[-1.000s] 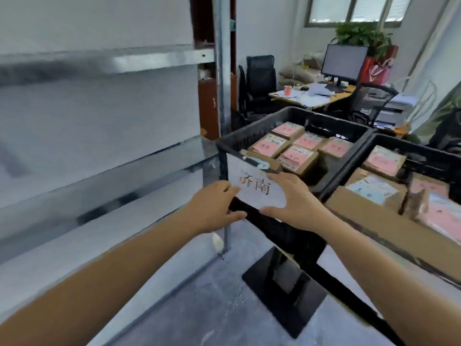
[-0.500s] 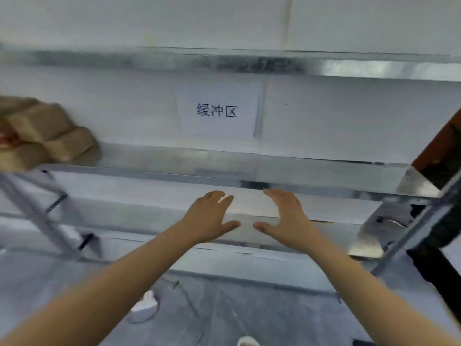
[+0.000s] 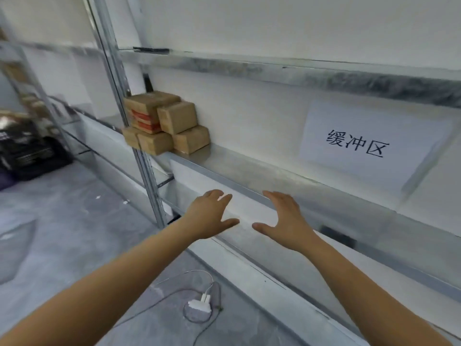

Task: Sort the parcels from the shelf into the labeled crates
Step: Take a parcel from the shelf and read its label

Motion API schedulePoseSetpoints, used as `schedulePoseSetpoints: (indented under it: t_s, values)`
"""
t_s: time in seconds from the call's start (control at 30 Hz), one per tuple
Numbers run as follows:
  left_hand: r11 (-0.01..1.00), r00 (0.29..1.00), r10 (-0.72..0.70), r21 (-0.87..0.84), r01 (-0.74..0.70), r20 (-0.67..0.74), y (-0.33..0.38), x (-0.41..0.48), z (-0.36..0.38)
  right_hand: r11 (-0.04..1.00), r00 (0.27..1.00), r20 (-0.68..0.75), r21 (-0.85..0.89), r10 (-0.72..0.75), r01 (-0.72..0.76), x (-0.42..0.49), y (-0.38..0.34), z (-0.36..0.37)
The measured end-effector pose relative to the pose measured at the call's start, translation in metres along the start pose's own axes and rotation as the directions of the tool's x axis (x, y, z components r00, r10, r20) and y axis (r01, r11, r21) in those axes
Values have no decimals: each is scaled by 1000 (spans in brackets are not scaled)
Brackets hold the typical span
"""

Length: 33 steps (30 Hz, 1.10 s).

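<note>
Several brown cardboard parcels [image 3: 166, 126] are stacked at the left end of a metal shelf [image 3: 252, 171], against the white wall. Two of them show red tape on one side. My left hand [image 3: 209, 216] and my right hand [image 3: 284, 221] are held out side by side in front of the shelf's edge, below and to the right of the parcels. Both hands have straight, spread fingers and hold nothing. The crates are out of view.
A paper sign [image 3: 359, 146] with printed characters hangs on the wall above the shelf. A metal upright [image 3: 147, 171] stands just left of the parcels. On the grey floor lies a white power strip [image 3: 199, 304] with a cable. Dark crates [image 3: 27, 156] sit far left.
The view has swung from the crates to the shelf and further left, so the parcels now sit nearer the middle. Both hands stay open and empty in front of me.
</note>
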<state>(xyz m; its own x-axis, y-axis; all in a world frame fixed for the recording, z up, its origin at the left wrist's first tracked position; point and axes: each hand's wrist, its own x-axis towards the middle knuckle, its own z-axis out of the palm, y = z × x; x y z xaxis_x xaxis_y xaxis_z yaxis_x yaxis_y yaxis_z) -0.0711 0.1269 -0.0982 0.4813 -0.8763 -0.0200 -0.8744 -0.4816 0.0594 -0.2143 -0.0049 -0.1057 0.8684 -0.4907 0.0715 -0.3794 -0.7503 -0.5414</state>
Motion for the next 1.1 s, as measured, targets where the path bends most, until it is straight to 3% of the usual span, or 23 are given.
schedulePoseSetpoints:
  t_s: [0.33,0.57,0.83,1.1]
  values:
    - [967,967,-252,-50,250,-39,-115,72,-6,978,981,80,133,-175,164,167,-32,35]
    - [932,940,-341,-135,336,-19,-177,107,4,965,971,136,203,-195,165,235,-52,61]
    - [962,965,-242,-157,225,-102,-251,196,-5,965,993,39,241,-113,101,319,-67,78]
    - [979,985,-139,-164,121,-100,-351,279,-29,950,999,-34,312,13,-2,401,-117,100]
